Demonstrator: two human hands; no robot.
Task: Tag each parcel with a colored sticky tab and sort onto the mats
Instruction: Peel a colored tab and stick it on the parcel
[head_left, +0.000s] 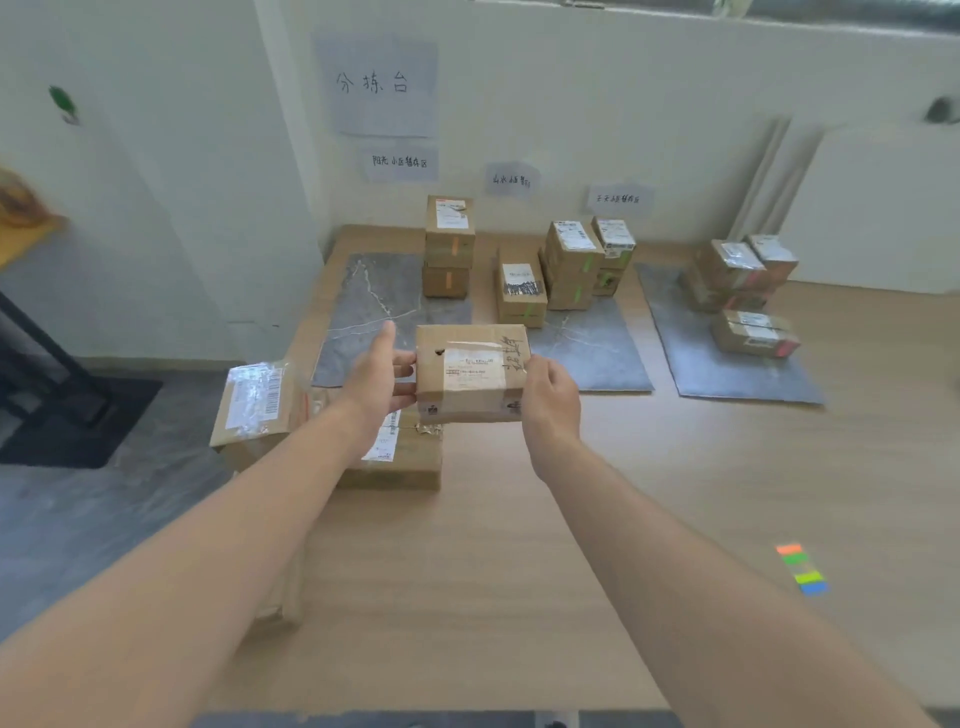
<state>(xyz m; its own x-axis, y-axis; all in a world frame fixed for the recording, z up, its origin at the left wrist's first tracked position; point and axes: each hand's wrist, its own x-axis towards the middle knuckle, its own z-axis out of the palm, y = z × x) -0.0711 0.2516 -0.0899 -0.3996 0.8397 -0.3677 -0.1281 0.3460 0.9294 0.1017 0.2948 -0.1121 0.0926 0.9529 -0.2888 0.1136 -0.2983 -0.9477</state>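
Head view: small brown cardboard parcel (470, 371) aloft, left hand (376, 374) fingers bracing end, right hand (550, 400) pinching edge. No tab seen; multicoloured sticky-tab pad (802, 569) well apart: untagged-sort risk.

Big white paper sheet (382, 85) on the wall (571, 104) says 分拣台, the smaller white slip (400, 162) below it reads 阳光小区暂存区, other two slips (511, 180) and parcel labels (470, 371) too blurry.

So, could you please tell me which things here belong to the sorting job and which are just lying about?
Job: held parcel, sticky tabs, grey mats, sorted parcels, waiting parcels.
Lying about: black floor mat, white boards by the wall.
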